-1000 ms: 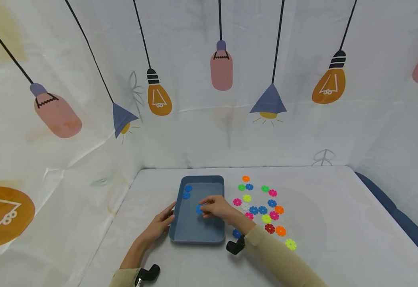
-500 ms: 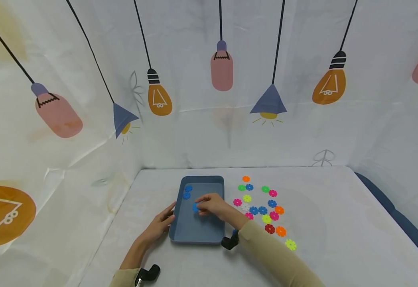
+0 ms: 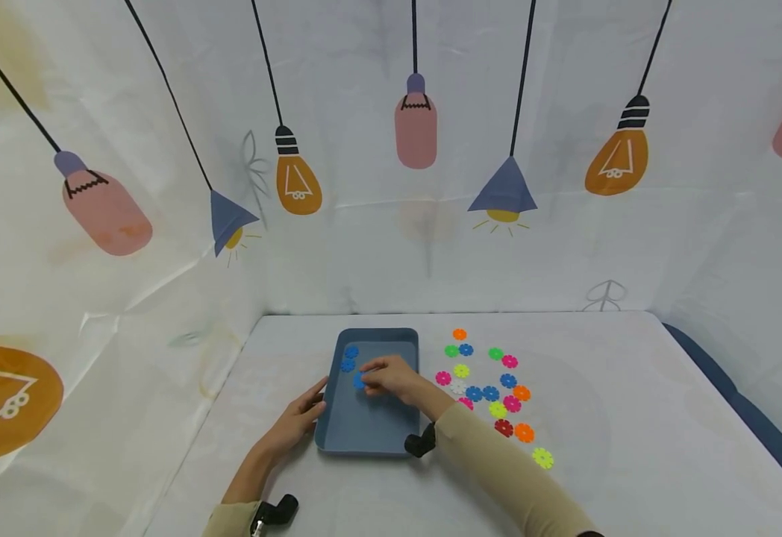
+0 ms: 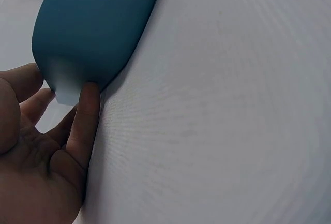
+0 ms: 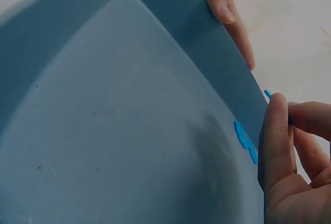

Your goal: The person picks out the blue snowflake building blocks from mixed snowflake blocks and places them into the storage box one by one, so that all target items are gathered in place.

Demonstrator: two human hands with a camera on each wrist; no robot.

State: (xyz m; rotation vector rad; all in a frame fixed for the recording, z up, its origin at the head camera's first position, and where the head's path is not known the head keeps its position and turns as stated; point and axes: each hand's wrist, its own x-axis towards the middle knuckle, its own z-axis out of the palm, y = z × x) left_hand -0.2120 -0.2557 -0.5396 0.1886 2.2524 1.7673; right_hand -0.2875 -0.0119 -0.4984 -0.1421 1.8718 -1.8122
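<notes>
Blue flower piece [image 3: 359, 381] is pinched by the right hand [image 3: 391, 378] over the blue tray [image 3: 372, 440] in the head view, near two blue pieces [image 3: 349, 359] already inside. The tray's left rim is touched by the straight fingers of the left hand [image 3: 300, 418].

From the left wrist, fingers [image 4: 85, 115] are seen against the tray's side.

From the right wrist, the piece [image 5: 269, 95] is held just above the tray floor. It seems a putting-in step; a gentle let-go is called for next.

Loose plastic snowflake discs [image 3: 492, 391] in pink, green, orange, blue, red and yellow are lying scattered on the white tabletop [image 3: 619, 440]. A backdrop [image 3: 391, 149] printed with hanging lightbulbs is standing behind.
</notes>
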